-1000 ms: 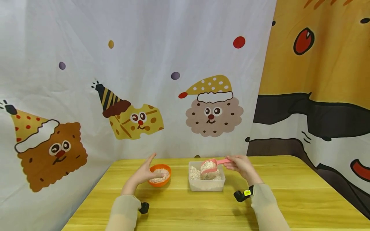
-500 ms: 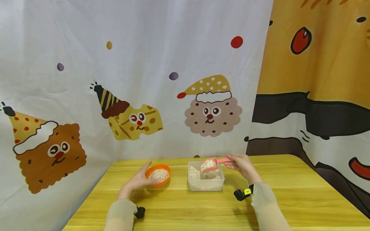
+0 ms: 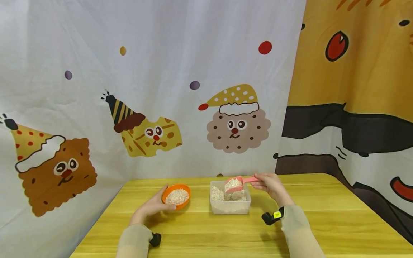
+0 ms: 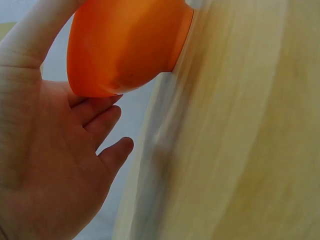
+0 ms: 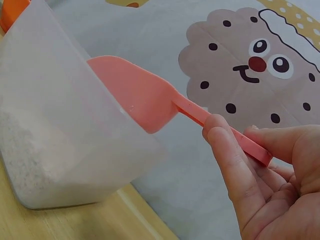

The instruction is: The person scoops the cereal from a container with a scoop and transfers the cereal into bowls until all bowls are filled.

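Observation:
My left hand (image 3: 154, 205) holds the side of a small orange bowl (image 4: 125, 45), thumb on the near side and fingers behind it. Pale oat flakes (image 3: 177, 197) fill much of this bowl, which stands on the table. To its right is a translucent plastic box (image 3: 230, 208), with more flakes inside. Over the box, my right hand (image 3: 272, 185) pinches the handle of a pink scoop (image 5: 137, 92) between thumb and fingers. The scoop is heaped with flakes (image 3: 233, 184), and its head overlaps the box's rim in the right wrist view.
Both things stand toward the back of a wooden table (image 3: 206, 236). A white curtain (image 3: 155, 64) with cartoon biscuits and cheese hangs right behind the table's far edge. Small black cameras sit on both wrists, the right one (image 3: 269, 218) low over the table.
My left hand has drawn back from over the bowl to its left side and closed around it. The right hand and the loaded scoop have stayed nearly still over the box.

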Motion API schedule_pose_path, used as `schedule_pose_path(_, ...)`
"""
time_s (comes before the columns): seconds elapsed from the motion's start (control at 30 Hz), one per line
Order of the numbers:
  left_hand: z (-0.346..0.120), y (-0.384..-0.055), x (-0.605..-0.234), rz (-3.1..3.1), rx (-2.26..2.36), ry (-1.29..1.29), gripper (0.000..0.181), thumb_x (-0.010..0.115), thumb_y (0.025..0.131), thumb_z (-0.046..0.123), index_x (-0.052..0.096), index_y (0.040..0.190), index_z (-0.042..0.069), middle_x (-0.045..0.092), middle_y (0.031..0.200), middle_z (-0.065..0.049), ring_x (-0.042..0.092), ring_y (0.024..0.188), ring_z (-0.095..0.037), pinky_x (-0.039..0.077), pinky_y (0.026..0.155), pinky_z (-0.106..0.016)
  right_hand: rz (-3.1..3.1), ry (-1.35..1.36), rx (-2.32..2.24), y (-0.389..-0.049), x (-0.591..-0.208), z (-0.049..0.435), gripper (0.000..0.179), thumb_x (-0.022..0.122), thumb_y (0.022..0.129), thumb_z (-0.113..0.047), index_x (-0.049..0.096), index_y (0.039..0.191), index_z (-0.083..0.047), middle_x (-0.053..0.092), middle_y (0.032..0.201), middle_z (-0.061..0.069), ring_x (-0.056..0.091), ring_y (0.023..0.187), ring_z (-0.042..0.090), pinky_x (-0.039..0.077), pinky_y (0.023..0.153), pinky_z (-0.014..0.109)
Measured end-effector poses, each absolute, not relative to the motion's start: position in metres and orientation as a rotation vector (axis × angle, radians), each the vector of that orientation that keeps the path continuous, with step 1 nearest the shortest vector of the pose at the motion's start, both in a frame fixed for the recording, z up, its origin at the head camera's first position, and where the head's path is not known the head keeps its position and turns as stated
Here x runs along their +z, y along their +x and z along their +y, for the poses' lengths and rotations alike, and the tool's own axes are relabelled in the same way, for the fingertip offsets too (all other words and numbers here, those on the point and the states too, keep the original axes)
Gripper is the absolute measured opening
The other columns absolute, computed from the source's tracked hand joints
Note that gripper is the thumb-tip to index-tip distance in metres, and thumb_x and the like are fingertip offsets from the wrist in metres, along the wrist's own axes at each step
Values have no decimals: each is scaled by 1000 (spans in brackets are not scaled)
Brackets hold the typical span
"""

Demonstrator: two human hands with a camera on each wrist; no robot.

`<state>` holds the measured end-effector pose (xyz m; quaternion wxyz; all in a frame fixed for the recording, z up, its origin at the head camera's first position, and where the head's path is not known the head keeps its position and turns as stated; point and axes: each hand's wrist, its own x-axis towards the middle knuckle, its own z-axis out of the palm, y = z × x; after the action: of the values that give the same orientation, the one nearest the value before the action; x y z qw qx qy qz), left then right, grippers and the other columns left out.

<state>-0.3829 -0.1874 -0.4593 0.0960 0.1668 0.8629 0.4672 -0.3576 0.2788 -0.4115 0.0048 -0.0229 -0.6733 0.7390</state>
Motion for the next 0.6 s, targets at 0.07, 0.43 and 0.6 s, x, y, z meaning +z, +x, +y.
schedule_pose_path(0.07, -187, -383, -460, 2557, 1385, 490, 113, 84, 75, 32, 10, 156, 4, 12, 157, -26, 15, 141, -45, 19, 109, -63, -2105, -64, 2321, -358, -412, 279, 42, 52, 101, -10, 44, 128, 21, 71, 82, 9, 70, 73, 14, 57, 70, 26)
schedule_pose_path(0.43, -186, -381, -458, 2557, 1406, 486, 106, 82, 78, 29, 14, 155, 5, 17, 156, -27, 21, 140, -45, 22, 108, -62, -2091, -40, 2348, -362, -412, 281, 42, 52, 101, -11, 44, 128, 20, 71, 82, 9, 71, 75, 14, 56, 72, 26)
schedule_pose_path(0.6, -187, -381, -459, 2551, 1416, 492, 106, 83, 77, 30, 15, 155, 5, 17, 155, -27, 21, 139, -45, 23, 108, -62, -2074, -60, 2375, -362, -412, 283, 40, 52, 101, -10, 44, 128, 19, 71, 81, 8, 71, 74, 14, 56, 72, 27)
